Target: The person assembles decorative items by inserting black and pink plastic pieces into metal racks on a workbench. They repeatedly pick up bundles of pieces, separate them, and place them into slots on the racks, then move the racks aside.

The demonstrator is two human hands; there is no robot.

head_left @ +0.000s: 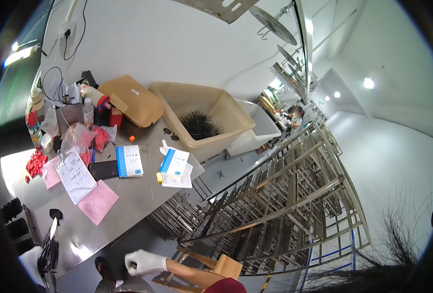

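Your left hand is out of view. Your gloved right hand (144, 262) sits clenched below the desk's (138, 195) near edge, though you cannot tell what the grip holds, so keep it steady. Farther right of the desk, the beige tub (226, 115) holds dark bristly brushes (200, 126); the white bin (260, 128) behind hides its contents.

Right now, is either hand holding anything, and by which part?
Only one gloved hand shows, at the lower edge; its side is unclear. Its fingers curl as if pinching something small, but what it is and where it is held cannot be told. No other hand is in view.
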